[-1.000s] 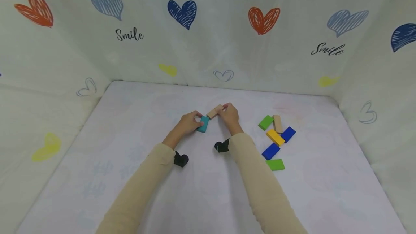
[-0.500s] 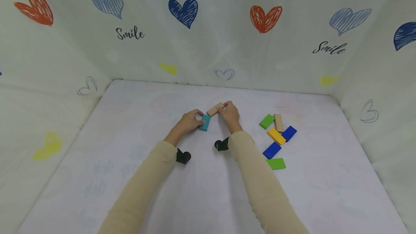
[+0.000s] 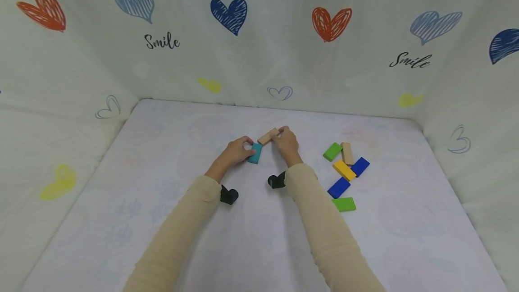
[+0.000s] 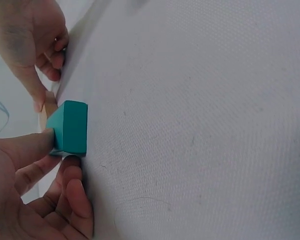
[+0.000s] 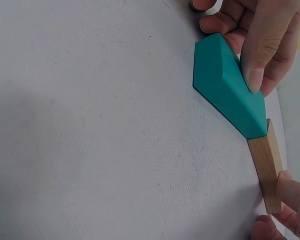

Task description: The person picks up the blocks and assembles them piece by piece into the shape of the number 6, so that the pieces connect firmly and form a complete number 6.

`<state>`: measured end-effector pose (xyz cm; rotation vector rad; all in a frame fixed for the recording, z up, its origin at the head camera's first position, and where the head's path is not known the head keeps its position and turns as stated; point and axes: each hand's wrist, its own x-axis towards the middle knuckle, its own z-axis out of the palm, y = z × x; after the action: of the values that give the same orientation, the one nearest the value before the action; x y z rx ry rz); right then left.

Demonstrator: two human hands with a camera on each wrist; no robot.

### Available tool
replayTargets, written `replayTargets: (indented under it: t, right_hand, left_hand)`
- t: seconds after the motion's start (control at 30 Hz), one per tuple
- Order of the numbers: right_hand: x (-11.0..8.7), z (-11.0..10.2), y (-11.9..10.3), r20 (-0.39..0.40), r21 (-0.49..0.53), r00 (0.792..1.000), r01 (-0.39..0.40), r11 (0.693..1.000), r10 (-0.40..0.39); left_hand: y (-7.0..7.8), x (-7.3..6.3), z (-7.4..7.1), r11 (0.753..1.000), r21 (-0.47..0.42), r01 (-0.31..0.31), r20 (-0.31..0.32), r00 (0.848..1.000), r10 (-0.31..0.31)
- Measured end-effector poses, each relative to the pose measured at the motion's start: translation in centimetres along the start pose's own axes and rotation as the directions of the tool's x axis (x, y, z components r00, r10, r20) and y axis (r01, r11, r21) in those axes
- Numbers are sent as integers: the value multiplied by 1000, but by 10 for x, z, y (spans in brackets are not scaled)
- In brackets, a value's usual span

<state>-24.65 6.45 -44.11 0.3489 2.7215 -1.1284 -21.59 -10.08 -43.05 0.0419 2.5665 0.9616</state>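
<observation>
My left hand (image 3: pixel 236 151) holds a teal block (image 3: pixel 255 153), its thumb on the top face, as the left wrist view shows. A plain wooden block (image 3: pixel 268 136) lies at an angle just beyond, pinched at its far end by my right hand (image 3: pixel 287 142). In the right wrist view the teal block (image 5: pixel 229 85) meets the near end of the wooden block (image 5: pixel 264 170), and they appear to touch at a corner. Both blocks lie on the white tabletop. Part of the wooden block is hidden by the right fingers.
To the right lie loose blocks: two green (image 3: pixel 333 152), a plain wooden one (image 3: pixel 347 153), a yellow one (image 3: pixel 344 170) and two blue (image 3: pixel 339 187). A dark wrist device (image 3: pixel 229 195) shows beside each sleeve. A white heart-printed curtain (image 3: pixel 279 57) rises behind the table.
The left forearm has shifted slightly forward and right over the second, while the head view moved a little. Both hands keep their hold on the same blocks.
</observation>
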Motion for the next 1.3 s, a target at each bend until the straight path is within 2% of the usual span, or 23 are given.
replayTargets:
  t: [0.3, 0.47, 0.6, 0.77, 0.9, 1.17, 1.3]
  right_hand:
    - [3, -1, 0, 20, -1, 1000, 5, 1000, -5]
    - [1, -3, 5, 33, 71, 998, 45, 996, -48]
    - [-6, -6, 9, 69, 142, 993, 86, 986, -97]
    - [-20, -16, 13, 119, 224, 978, 140, 965, -169]
    - [-35, -27, 17, 126, 265, 970, 169, 949, -207]
    - [-81, -52, 32, 19, 319, 951, 286, 903, -308]
    - [-101, -66, 40, -17, 304, 951, 300, 904, -310]
  left_hand:
    - [2, -1, -4, 1000, -7, 9, 20, 1000, -9]
    - [2, -2, -7, 1000, -19, 1, 43, 999, 0]
    - [1, -5, -9, 999, -27, 18, 61, 998, -16]
    - [-1, -7, -12, 999, -32, 37, 61, 997, -35]
    - [-2, -7, -12, 999, -34, 35, 70, 997, -33]
    - [2, -3, -5, 999, -44, 31, 73, 997, -28]
    - [3, -1, -3, 998, -39, 43, 71, 997, -40]
